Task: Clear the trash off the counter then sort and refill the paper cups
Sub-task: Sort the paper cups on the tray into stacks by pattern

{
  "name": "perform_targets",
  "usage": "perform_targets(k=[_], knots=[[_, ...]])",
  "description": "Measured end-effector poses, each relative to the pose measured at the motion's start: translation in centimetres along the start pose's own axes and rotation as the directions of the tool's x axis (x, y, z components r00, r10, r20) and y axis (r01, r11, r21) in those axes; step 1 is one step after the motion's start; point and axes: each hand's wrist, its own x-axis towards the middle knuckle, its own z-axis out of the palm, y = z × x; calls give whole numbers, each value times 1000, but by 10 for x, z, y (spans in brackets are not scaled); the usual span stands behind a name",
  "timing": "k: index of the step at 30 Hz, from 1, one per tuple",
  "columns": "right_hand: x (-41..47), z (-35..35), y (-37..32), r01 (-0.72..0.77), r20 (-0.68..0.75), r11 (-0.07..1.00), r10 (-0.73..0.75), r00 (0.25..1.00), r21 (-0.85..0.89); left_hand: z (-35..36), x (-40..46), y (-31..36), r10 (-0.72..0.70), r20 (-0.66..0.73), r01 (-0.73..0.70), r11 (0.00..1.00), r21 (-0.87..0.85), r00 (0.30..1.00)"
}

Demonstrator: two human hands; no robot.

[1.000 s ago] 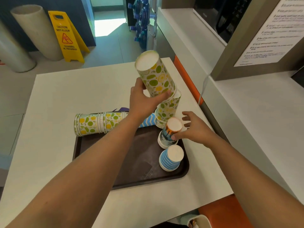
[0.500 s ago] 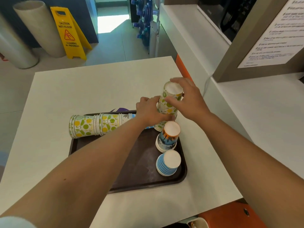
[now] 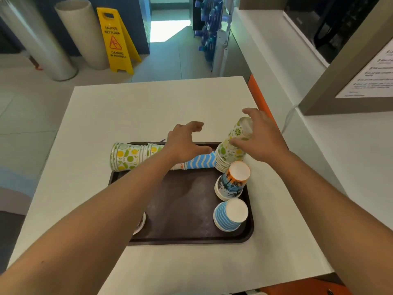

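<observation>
A dark brown tray [image 3: 187, 201] lies on the white table [image 3: 148, 107]. At its far right corner stands an upside-down stack of lemon-print cups [image 3: 229, 152]; my right hand [image 3: 261, 139] curls around the top cup, thumb on its side. My left hand [image 3: 185, 143] hovers open just left of that stack, holding nothing. Under it a row of nested lemon-print cups [image 3: 127, 156] lies on its side, ending in a blue zigzag cup [image 3: 200, 160]. An orange palm-print cup stack [image 3: 232, 182] and a blue striped cup [image 3: 230, 213] stand upside down along the tray's right edge.
A small white round item [image 3: 141, 224] peeks out from under my left forearm on the tray. A white counter [image 3: 350, 167] runs along the right with a framed notice above. A yellow wet-floor sign [image 3: 116, 41] and grey cylinders stand on the floor beyond.
The lemon-print cup that my left hand held up has been set down on the upright stack. My left hand has let go and opened; my right hand moved onto the stack's top.
</observation>
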Motion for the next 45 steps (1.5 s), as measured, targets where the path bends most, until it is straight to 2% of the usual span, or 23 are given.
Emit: perform_targets(k=[2, 5, 10, 13, 18, 25, 29, 32, 45], knots=[[2, 1, -12, 51, 32, 991, -48, 998, -125, -17, -5, -15, -19, -15, 19, 1000, -4, 1000], [7, 6, -21, 25, 105, 969, 1, 994, -245, -40, -17, -37, -54, -34, 55, 998, 12, 998], [11, 15, -29, -36, 61, 925, 64, 996, -378, -67, -32, -70, -65, -10, 66, 980, 190, 998], [11, 17, -33, -69, 53, 914, 98, 994, -400, -77, -37, -83, -76, 45, 53, 926, 374, 996], [6, 24, -37, -94, 32, 911, 117, 993, -402, -79, -38, -99, -112, 144, 11, 826, 564, 983], [2, 29, -43, -130, -22, 897, 133, 991, -422, -79, -33, -120, -117, 196, -66, 675, 735, 974], [2, 32, -46, -168, -56, 896, 159, 986, -412, -76, -29, -131, -99, 195, -83, 658, 748, 976], [0, 36, -48, -196, -70, 907, 183, 981, -372, -75, -28, -136, -61, 177, -89, 682, 726, 982], [-5, 49, -58, -201, -113, 878, 168, 979, -434, -80, -44, -142, -51, 157, -64, 759, 648, 986]])
